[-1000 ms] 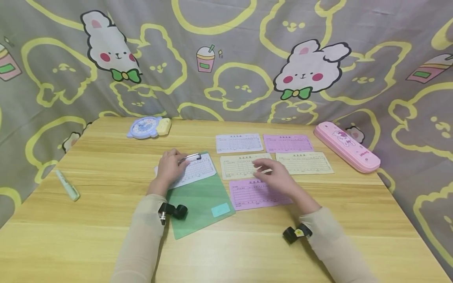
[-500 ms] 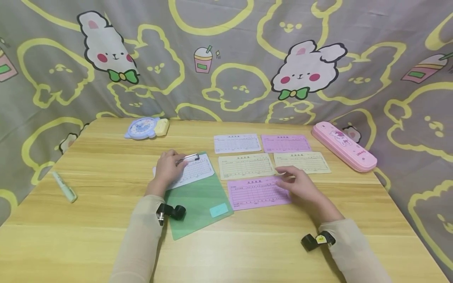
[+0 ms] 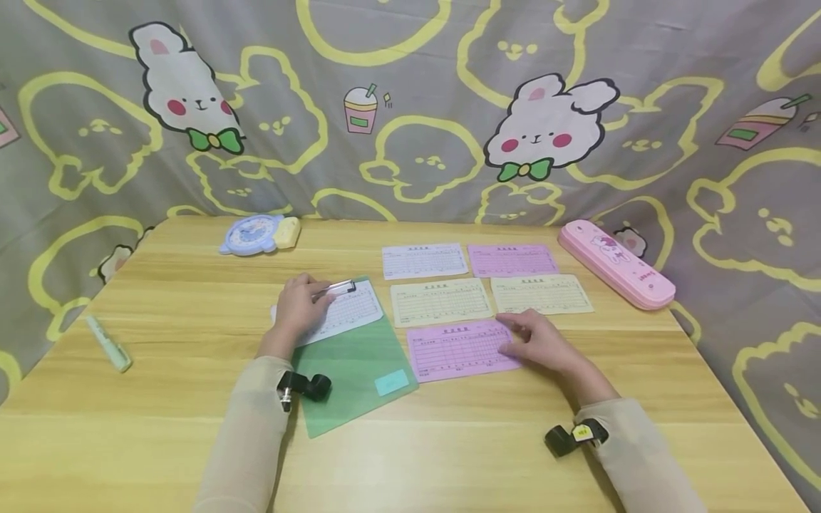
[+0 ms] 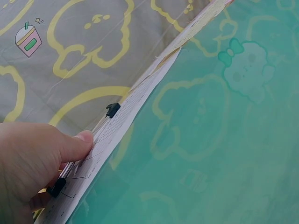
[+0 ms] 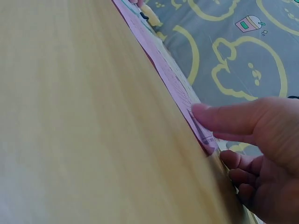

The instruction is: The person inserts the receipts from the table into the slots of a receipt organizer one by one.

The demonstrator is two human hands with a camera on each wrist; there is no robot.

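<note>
In the head view my left hand (image 3: 296, 313) is at the top of a green clipboard (image 3: 355, 381). Its thumb lies along the metal clip (image 4: 100, 126), gripping it, with the other fingers partly hidden behind. Under the clip is a white printed slip (image 3: 349, 311). My right hand (image 3: 545, 345) touches the right end of a purple printed slip (image 3: 449, 349), its thumb on the paper and the other fingers bent loosely by the edge. Beyond that slip lie two cream slips, one left (image 3: 441, 302) and one right (image 3: 544, 294).
Farther back lie a white slip (image 3: 425, 261) and another purple slip (image 3: 513, 261). A pink pencil case (image 3: 616, 263) sits at the right. A blue toy clock (image 3: 251, 236) is at the back left, and a pale green highlighter (image 3: 109, 345) lies near the left edge.
From over the left cream slip, my right hand has moved right and down onto the right end of the near purple slip. My left hand stays on the clip.
</note>
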